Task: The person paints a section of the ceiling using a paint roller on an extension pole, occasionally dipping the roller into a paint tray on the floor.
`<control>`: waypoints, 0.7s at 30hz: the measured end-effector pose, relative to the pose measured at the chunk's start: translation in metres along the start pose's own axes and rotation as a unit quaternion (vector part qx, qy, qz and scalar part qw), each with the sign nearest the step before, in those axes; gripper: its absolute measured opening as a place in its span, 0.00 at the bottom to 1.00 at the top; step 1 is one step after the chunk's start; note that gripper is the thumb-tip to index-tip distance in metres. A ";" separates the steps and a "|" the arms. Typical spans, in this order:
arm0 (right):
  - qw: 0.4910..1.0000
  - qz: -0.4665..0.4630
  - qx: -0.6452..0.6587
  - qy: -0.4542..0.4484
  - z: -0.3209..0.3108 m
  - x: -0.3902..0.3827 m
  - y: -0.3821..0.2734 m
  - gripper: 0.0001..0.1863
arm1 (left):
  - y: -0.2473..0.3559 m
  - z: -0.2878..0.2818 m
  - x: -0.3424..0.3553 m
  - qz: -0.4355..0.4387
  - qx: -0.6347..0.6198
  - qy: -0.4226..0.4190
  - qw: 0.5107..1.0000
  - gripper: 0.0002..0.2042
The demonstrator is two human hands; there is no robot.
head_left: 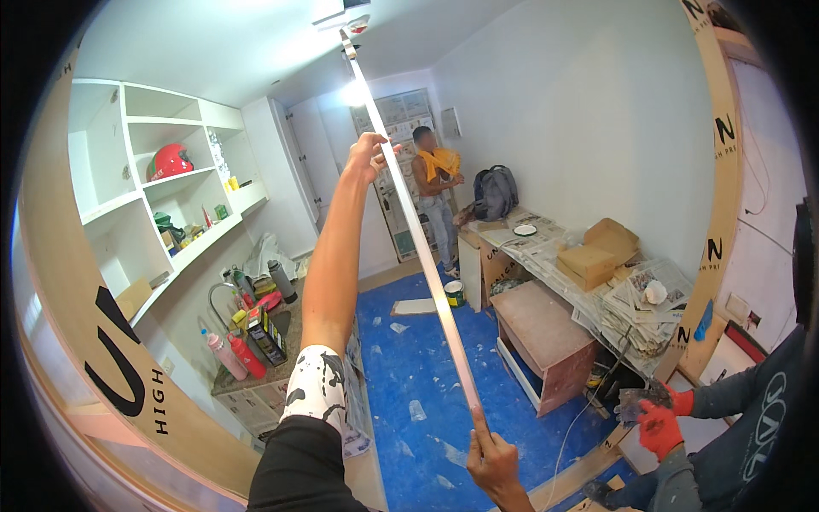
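My left hand [374,155], with its arm raised, grips a long, pale, flat bar [418,221] high up along its length. The bar slants from the lower middle up to the ceiling [230,34], where its top end is beside a small round fitting [358,26]; whether they touch I cannot tell. My right hand [490,456] is closed around the bar's bottom end, low in the view.
A person [433,196] with an orange cloth stands at the back. At right, red-gloved hands [661,427] of another person hold something. Shelves [183,183] and a cluttered counter [230,384] line the left; a paper-covered bench [546,247] and wooden cabinet [546,324] line the right.
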State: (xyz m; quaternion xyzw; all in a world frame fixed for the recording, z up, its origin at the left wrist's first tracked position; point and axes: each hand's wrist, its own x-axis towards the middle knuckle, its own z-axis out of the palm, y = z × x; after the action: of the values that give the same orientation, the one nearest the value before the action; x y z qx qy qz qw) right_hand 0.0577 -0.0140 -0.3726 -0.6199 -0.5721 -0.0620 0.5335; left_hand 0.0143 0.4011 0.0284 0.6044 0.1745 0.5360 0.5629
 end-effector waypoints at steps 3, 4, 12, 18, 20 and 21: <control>1.000 -0.001 -0.014 0.005 -0.003 -0.002 0.005 0.27 | -0.004 0.007 0.001 -0.004 -0.011 -0.019 1.000 0.24; 1.000 -0.002 -0.022 0.010 -0.003 -0.002 0.006 0.27 | -0.006 0.012 0.002 -0.006 -0.013 -0.024 1.000 0.24; 1.000 -0.021 -0.009 0.020 -0.006 0.011 0.004 0.27 | 0.014 0.020 0.005 0.039 -0.032 0.001 0.999 0.23; 0.998 -0.028 -0.001 0.048 -0.042 -0.028 -0.004 0.28 | 0.043 0.069 -0.059 0.107 0.004 0.036 0.994 0.19; 0.999 -0.022 0.005 0.045 -0.064 -0.058 -0.011 0.28 | 0.051 0.095 -0.100 0.135 0.015 0.054 0.989 0.16; 0.999 -0.019 0.007 0.041 -0.074 -0.076 -0.016 0.29 | 0.056 0.099 -0.117 0.139 0.021 0.056 0.988 0.16</control>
State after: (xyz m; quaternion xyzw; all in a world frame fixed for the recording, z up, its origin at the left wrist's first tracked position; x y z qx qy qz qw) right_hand 0.0589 -0.1204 -0.3841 -0.6022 -0.5614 -0.0936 0.5598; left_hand 0.0330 0.2398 0.0442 0.6037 0.1305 0.6383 0.4595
